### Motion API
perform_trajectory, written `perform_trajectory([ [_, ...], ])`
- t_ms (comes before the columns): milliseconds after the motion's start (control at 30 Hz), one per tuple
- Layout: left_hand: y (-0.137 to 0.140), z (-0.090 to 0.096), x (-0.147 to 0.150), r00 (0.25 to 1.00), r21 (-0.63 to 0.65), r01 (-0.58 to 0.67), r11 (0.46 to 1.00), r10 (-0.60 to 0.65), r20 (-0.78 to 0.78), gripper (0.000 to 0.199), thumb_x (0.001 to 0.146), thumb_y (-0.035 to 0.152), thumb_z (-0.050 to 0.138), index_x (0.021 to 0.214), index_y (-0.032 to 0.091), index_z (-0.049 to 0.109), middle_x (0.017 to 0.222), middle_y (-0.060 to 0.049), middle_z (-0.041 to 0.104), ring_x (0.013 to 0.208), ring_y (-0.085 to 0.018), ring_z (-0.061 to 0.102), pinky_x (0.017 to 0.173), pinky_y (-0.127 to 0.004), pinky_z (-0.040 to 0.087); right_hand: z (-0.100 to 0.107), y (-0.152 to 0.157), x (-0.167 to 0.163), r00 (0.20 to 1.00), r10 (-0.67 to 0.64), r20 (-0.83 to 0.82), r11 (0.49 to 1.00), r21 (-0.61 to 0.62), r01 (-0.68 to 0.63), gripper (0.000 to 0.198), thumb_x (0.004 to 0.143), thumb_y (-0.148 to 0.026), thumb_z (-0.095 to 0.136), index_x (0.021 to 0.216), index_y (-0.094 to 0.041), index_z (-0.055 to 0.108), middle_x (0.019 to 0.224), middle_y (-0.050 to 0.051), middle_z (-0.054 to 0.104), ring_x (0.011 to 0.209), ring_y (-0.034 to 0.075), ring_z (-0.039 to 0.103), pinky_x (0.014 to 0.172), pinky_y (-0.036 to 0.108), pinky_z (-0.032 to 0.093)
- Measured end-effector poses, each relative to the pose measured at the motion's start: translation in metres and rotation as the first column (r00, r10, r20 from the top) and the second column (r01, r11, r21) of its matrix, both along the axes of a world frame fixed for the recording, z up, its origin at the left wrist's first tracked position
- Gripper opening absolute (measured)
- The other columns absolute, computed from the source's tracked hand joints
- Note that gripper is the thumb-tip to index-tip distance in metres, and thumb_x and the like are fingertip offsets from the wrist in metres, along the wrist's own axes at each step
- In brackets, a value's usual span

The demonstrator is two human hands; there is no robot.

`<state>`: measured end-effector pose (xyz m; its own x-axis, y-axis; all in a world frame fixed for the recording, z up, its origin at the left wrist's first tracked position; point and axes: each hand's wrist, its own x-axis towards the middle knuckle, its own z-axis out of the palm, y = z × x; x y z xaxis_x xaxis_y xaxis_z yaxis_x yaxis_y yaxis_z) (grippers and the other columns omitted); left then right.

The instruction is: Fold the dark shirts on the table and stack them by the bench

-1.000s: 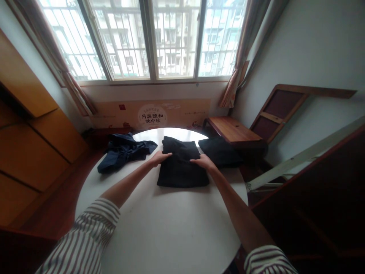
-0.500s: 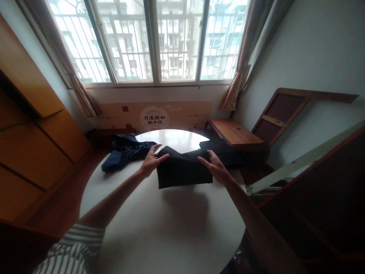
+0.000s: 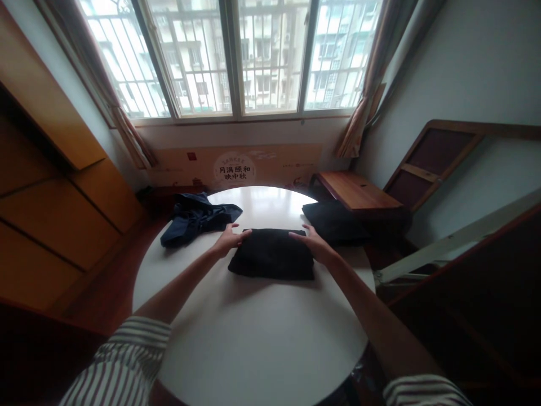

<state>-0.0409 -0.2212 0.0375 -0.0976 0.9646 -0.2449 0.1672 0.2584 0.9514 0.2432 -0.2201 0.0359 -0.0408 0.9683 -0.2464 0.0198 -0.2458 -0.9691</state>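
A folded black garment [image 3: 273, 256] lies low over the white round table, its near edge at or close to the tabletop. At its far left corner, my left hand [image 3: 230, 239] pinches the cloth, thumb on top and fingers partly hidden. My right hand [image 3: 315, 243] grips the far right corner in the same way. Beyond my left hand is a crumpled dark navy garment [image 3: 196, 220]. Another folded black garment [image 3: 333, 221] rests just past my right hand, at the table's right edge.
The white round table [image 3: 257, 338] spans the middle of the view. A brown wooden bench [image 3: 355, 189] stands behind it at the right. Orange-brown cabinets [image 3: 84, 225] line the left side. A pale slanted bar [image 3: 456, 242] runs beside the table's right edge.
Both hands have lowered the folded black garment from above the table to its surface. It has tipped from hanging upright to lying nearly flat. The view has shifted slightly.
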Motion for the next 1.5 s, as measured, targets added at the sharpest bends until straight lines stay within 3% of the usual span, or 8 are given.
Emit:
perform_trajectory([
  [167,-0.014,-0.001,-0.004,0.972,0.035,0.233,0.972,-0.231,-0.034,0.105,0.058,0.038,0.092,0.144,0.021,0.034,0.069,0.004,0.06,0.052,-0.01,0.056,0.047,-0.017,0.038,-0.001,-0.012,0.01,0.994,0.108,0.014,0.986,0.127,-0.109,0.105,0.054,-0.029,0.091,0.145,-0.022,0.038,0.102,0.006,0.066,0.085,0.022,0.068,0.071,0.028,0.057],
  [367,-0.033,0.008,-0.014,0.945,0.075,0.212,0.974,-0.224,0.238,0.096,0.065,0.038,0.088,0.142,0.024,0.031,0.079,-0.001,0.067,0.062,-0.015,0.065,0.055,-0.022,0.049,0.0,-0.023,0.009,0.968,0.175,-0.18,0.983,0.096,-0.16,0.096,0.063,-0.034,0.085,0.144,-0.027,0.034,0.084,0.0,0.068,0.072,0.019,0.069,0.062,0.028,0.058],
  [533,-0.057,-0.014,-0.03,0.969,0.089,0.245,0.965,-0.242,-0.042,0.074,0.069,0.044,0.082,0.128,0.021,0.043,0.078,0.0,0.064,0.065,-0.015,0.063,0.052,-0.02,0.043,-0.021,-0.033,0.019,0.958,0.235,0.164,0.941,0.207,-0.267,0.079,0.069,-0.039,0.08,0.137,-0.024,0.042,0.095,0.004,0.068,0.083,0.022,0.068,0.07,0.033,0.059],
  [767,-0.058,-0.002,-0.017,0.779,0.448,0.387,0.806,-0.026,-0.626,0.042,0.085,0.036,0.062,0.122,0.018,0.055,0.112,-0.012,0.058,0.101,-0.027,0.061,0.092,-0.046,0.049,0.002,-0.04,-0.006,0.486,-0.306,0.819,0.752,0.521,-0.403,0.043,0.094,-0.046,0.052,0.12,-0.014,0.064,0.106,0.018,0.066,0.105,0.034,0.061,0.094,0.048,0.047],
  [900,-0.041,0.002,0.015,0.655,0.413,0.63,0.658,-0.164,-0.738,0.037,0.094,0.033,0.047,0.128,0.021,0.057,0.137,-0.013,0.052,0.137,-0.027,0.038,0.118,-0.046,0.023,0.0,-0.027,-0.042,0.428,-0.186,0.884,0.601,0.447,-0.662,0.047,0.101,-0.042,0.035,0.137,-0.017,0.054,0.138,0.015,0.056,0.13,0.03,0.047,0.113,0.049,0.028],
  [1067,-0.036,-0.03,0.021,0.576,0.186,0.64,0.746,-0.305,-0.759,0.059,0.091,0.052,0.051,0.141,0.02,0.047,0.155,-0.013,0.037,0.148,-0.027,0.021,0.121,-0.047,0.004,-0.036,-0.004,-0.033,0.333,-0.07,0.94,0.726,0.277,-0.629,0.057,0.098,-0.057,0.037,0.146,-0.027,0.044,0.152,0.01,0.043,0.14,0.032,0.036,0.116,0.054,0.019],
  [1267,-0.049,-0.058,0.0,0.708,0.275,0.469,0.839,-0.171,-0.685,0.074,0.091,0.056,0.05,0.149,0.013,0.033,0.162,-0.016,0.014,0.151,-0.029,0.003,0.121,-0.046,0.01,-0.047,0.011,-0.006,0.448,0.014,0.894,0.782,0.27,-0.562,0.064,0.097,-0.059,0.035,0.145,-0.017,0.045,0.148,0.015,0.047,0.138,0.03,0.039,0.115,0.047,0.025],
  [1500,-0.012,-0.035,-0.011,0.957,0.048,0.103,0.994,-0.085,-0.279,0.11,0.067,0.054,0.082,0.15,0.006,0.027,0.139,-0.029,0.049,0.12,-0.036,0.058,0.098,-0.044,0.048,-0.015,0.028,0.009,0.65,0.115,0.751,0.857,0.255,-0.447,0.054,0.066,-0.057,0.079,0.099,-0.016,0.071,0.099,0.012,0.069,0.099,0.031,0.062,0.092,0.04,0.048],
])
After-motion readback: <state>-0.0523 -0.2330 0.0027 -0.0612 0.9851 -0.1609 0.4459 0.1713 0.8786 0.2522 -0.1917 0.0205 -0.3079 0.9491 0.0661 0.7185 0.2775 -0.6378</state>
